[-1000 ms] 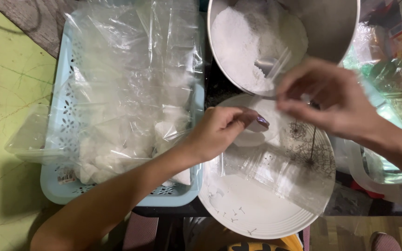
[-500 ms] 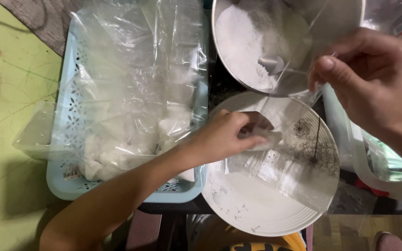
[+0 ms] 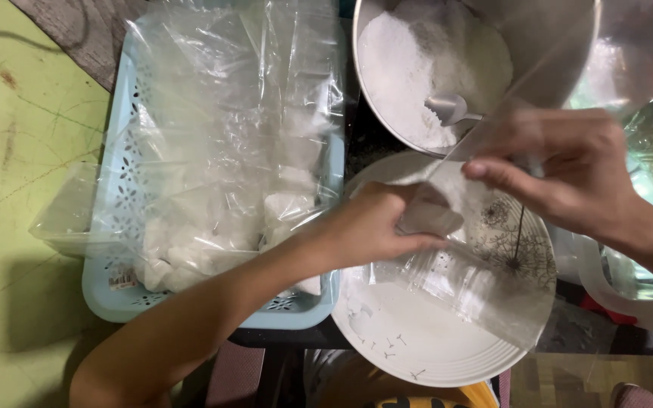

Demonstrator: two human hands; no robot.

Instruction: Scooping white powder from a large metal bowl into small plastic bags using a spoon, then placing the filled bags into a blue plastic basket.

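Head view: the left hand (image 3: 376, 227) pinched a clear plastic bag (image 3: 485, 295) over the white plate (image 3: 417, 355); the right hand (image 3: 568, 170) gripped its upper edge. Packing seemed underway — filled bags lay in the blue basket (image 3: 115, 204), powder remained in the metal bowl (image 3: 432, 68) beyond the fingers.

A clear plastic bag (image 3: 478, 279) is stretched slantwise over a white plate (image 3: 417, 355) with a dark dandelion print, its lower part lying on the plate and its upper edge lifted. Its mouth is pinched at 2 places: the left hand (image 3: 376, 230) closes on a bunched fold near the plate's top, and the right hand (image 3: 561, 170) grips the raised edge further up.
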